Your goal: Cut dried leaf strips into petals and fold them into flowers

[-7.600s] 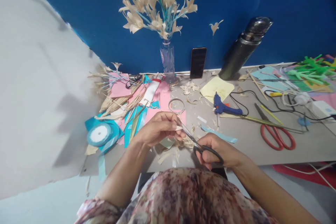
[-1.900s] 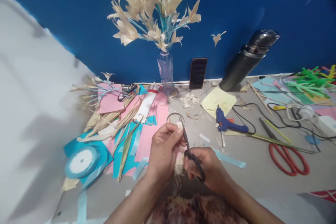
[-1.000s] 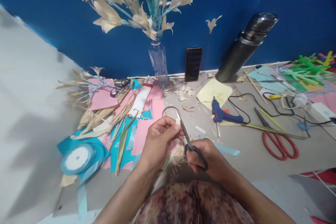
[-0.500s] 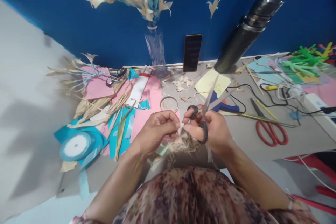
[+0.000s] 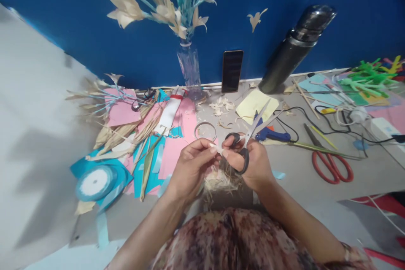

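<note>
My left hand [image 5: 194,166] is closed in a pinch on a small pale piece [image 5: 218,148], too small to make out well. Black-handled scissors [image 5: 249,131] hang on the fingers of my right hand [image 5: 255,162], blades parted and pointing up and away from me. The thumb and fingertips of that hand meet the pale piece from the other side. Under both hands lies a heap of dry straw-like scraps [image 5: 223,181]. Just beyond my left fingertips rests a roll of tape [image 5: 205,130], seen as a ring.
A bottle [image 5: 190,69] with husk flowers [image 5: 167,12], a phone [image 5: 232,71] and a dark flask [image 5: 286,61] stand along the blue wall. Red-handled scissors [image 5: 332,166] and a blue glue gun [image 5: 274,135] lie right. Left are a ribbon spool [image 5: 95,183] and dried husks [image 5: 123,128].
The view has shifted slightly, so everything sits a little lower. My hands stay close together, and the right hand has turned the scissors a bit. A light-blue scrap now shows beside my right wrist.
</note>
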`<state>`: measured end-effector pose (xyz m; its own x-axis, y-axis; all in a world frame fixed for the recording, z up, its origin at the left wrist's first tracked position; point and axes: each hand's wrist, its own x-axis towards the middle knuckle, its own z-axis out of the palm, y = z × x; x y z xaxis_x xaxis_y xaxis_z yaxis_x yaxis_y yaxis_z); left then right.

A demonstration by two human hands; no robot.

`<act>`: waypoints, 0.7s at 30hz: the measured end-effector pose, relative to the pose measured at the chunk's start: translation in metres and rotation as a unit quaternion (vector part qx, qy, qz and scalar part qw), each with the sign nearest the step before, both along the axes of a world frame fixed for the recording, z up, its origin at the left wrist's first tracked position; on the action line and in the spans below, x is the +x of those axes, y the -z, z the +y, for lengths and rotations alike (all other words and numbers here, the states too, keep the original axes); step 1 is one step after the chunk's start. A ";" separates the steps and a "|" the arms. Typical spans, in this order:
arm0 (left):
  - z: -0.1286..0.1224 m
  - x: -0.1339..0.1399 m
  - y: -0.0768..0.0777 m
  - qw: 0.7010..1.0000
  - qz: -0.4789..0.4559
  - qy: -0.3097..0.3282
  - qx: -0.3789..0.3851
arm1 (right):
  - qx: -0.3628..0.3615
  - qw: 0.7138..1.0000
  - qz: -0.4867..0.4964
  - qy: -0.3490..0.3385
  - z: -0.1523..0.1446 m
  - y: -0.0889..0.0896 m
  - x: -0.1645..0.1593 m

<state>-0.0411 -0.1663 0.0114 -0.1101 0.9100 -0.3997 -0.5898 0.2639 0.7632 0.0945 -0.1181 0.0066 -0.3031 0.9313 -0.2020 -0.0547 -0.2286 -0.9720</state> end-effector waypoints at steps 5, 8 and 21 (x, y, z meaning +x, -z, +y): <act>0.008 -0.007 -0.007 0.998 0.042 -0.048 0.026 | -0.045 0.986 -0.010 -0.161 -0.005 0.006 0.017; 0.012 -0.010 -0.011 0.996 0.056 -0.061 0.018 | -0.067 0.968 -0.032 -0.240 -0.011 0.013 0.025; 0.014 -0.008 -0.012 0.995 0.085 -0.058 0.014 | -0.051 0.956 -0.045 -0.286 -0.017 0.019 0.026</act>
<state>-0.0487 -0.1525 0.0237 -0.2785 0.8980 -0.3406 -0.4762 0.1789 0.8609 0.1201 -0.1352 -0.0120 -0.7337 0.5929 -0.3319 0.1905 -0.2893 -0.9381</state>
